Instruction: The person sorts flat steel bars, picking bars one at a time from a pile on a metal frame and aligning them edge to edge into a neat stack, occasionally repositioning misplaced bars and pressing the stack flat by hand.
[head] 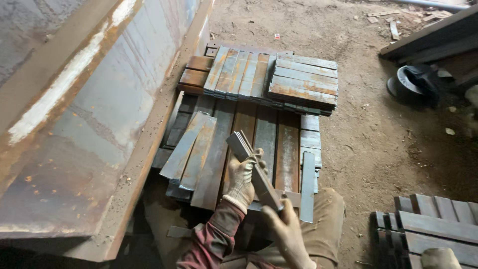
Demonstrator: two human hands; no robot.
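Both gloved hands, right hand [289, 229] and left hand [242, 177], are grasping stacked steel bars [254, 169], risking one sliding out onto the pile of flat bars [249, 134] because they are tilting.

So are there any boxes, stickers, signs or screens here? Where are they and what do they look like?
No boxes, signs or screens show.
Only one maybe: a tiny scrap on the dirt floor, just beyond the stack of rusty steel bars; small, squarish, white with red, too small to tell if it is a label.
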